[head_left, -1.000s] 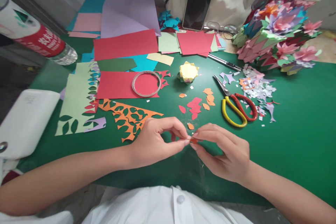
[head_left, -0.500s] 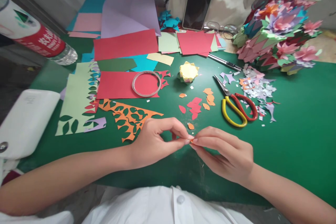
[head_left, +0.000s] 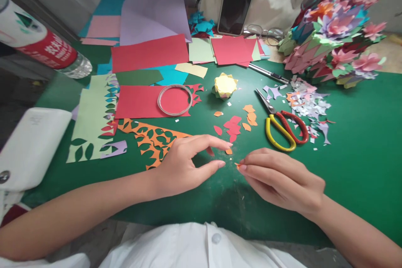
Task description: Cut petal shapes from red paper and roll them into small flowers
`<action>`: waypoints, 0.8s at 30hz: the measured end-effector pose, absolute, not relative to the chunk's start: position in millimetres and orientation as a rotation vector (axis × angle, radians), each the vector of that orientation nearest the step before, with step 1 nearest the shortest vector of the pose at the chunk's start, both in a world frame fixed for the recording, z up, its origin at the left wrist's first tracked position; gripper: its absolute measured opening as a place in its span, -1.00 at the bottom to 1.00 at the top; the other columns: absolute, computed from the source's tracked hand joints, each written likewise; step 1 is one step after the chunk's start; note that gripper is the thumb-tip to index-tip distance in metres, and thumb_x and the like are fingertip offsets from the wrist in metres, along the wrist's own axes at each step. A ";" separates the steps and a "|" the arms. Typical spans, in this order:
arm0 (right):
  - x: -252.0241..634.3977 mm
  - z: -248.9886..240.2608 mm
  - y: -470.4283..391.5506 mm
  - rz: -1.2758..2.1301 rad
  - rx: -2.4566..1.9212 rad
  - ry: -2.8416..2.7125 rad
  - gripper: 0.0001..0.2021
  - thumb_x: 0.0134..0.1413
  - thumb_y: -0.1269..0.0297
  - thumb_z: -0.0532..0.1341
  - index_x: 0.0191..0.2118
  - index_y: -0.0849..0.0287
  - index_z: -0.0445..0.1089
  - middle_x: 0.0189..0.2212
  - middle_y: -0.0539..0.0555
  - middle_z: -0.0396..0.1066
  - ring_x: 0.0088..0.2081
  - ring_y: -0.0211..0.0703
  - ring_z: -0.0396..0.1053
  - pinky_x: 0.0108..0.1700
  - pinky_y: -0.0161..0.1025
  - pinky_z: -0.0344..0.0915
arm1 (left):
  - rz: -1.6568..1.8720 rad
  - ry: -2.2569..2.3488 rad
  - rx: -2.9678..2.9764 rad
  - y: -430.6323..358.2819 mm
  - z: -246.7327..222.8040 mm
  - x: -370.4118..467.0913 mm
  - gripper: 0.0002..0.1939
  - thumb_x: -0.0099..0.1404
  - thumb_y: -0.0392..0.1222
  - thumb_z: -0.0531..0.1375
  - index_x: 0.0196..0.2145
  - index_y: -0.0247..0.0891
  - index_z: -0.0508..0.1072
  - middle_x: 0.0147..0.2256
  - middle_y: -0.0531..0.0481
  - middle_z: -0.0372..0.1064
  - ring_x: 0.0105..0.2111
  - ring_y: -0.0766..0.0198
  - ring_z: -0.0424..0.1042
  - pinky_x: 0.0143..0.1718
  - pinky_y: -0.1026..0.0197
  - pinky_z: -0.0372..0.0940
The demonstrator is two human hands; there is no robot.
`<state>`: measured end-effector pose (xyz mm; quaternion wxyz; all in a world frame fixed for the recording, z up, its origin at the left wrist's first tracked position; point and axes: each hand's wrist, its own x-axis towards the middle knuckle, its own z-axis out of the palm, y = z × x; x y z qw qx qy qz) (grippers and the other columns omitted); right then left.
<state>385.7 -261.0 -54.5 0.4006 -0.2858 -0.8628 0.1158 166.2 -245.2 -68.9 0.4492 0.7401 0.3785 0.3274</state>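
Between the thumb and fingertips of my right hand point(head_left: 282, 180) is a small orange paper petal point(head_left: 238, 166), mostly hidden by the fingers. My left hand point(head_left: 191, 163) is open, thumb and forefinger apart with nothing between them, a short way left of that petal. A loose orange petal point(head_left: 229, 151) lies just beyond the left fingertips. Farther off are several red petals point(head_left: 233, 124) and more orange petals point(head_left: 250, 116) on the green table. A yellow folded-paper ball point(head_left: 225, 85) stands behind them. Orange paper with leaf-shaped holes point(head_left: 157, 136) lies partly under my left hand.
Scissors point(head_left: 276, 123) with red and yellow handles lie at right, beside paper scraps point(head_left: 309, 100) and a cutter knife point(head_left: 268, 73). A tape roll point(head_left: 175, 100) rests on red paper. A paper-flower bunch point(head_left: 336, 42), a phone point(head_left: 239, 0), a bottle point(head_left: 47, 37) and a white device point(head_left: 34, 146) surround these.
My hands have moved apart. The left thumb and forefinger have opened and let go, while my right hand has shifted right with the orange petal.
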 end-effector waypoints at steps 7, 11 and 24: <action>398.5 -52.7 -245.3 0.250 -0.837 -2.118 -0.79 0.00 0.67 0.29 -0.29 0.23 0.42 -0.45 0.08 0.47 -0.42 -0.26 0.45 -0.36 -0.34 0.44 | 0.791 1.048 2.142 -235.0 -69.4 163.6 -0.88 0.28 -0.37 0.19 -0.22 -0.26 0.46 -0.20 -0.04 0.45 -0.16 0.24 0.38 -0.07 0.14 0.31; 398.6 -58.2 -241.2 0.321 -0.893 -2.137 -0.80 0.04 0.64 0.27 -0.29 0.20 0.41 -0.44 0.07 0.48 -0.43 -0.28 0.46 -0.37 -0.37 0.43 | 0.700 1.064 2.297 -231.8 -72.6 165.8 -0.88 0.32 -0.31 0.17 -0.20 -0.24 0.48 -0.21 -0.06 0.43 -0.17 0.18 0.31 -0.10 0.10 0.30; 399.7 -62.3 -240.2 0.277 -0.994 -2.104 -0.83 0.06 0.59 0.27 -0.31 0.17 0.42 -0.43 0.06 0.49 -0.41 -0.27 0.47 -0.35 -0.37 0.42 | 0.468 0.982 2.488 -226.3 -78.7 187.0 -0.75 0.43 -0.21 0.04 -0.19 -0.25 0.52 -0.12 -0.16 0.36 -0.06 0.07 0.20 -0.05 0.01 0.26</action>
